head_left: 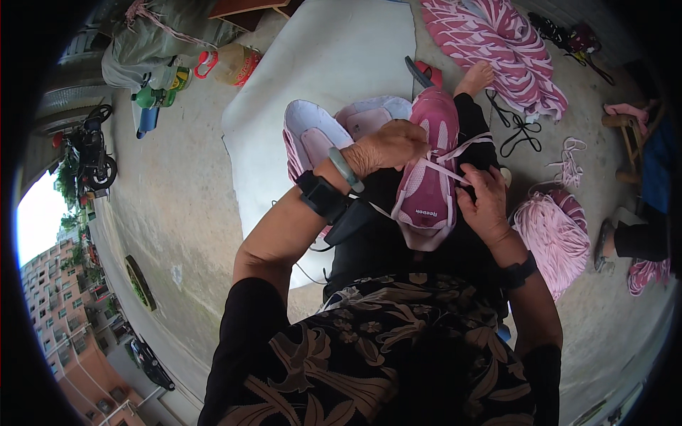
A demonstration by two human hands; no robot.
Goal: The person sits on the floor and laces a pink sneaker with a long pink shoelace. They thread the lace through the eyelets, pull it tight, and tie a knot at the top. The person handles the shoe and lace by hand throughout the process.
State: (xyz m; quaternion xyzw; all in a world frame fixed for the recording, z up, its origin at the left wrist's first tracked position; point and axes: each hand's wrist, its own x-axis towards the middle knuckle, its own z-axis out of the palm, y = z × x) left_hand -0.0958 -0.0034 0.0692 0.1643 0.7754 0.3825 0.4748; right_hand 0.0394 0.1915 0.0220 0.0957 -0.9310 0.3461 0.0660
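Note:
A dark pink shoe upper (pixel 428 201) with pale trim lies over my black-clad lap, its rounded mesh end pointing away from me. My left hand (pixel 387 147) is closed at the upper's left edge, fingertips pinching the pale pink shoelace (pixel 445 170) by the eyelets. On the other side, my right hand (pixel 484 202) pinches a stretch of the same lace between thumb and fingers. Another lace strand runs off to the upper right. Two more uppers with white linings, one left (pixel 312 138) and one behind my left hand (pixel 369 113), lie beside it.
A white sheet (pixel 270 106) covers the floor ahead. Pink uppers are piled (pixel 497 50) at the far right. A bundle of pale pink laces (pixel 550 238) sits right of me. Bottles (pixel 234 64) stand far left. Another person's foot (pixel 605 245) shows at the right.

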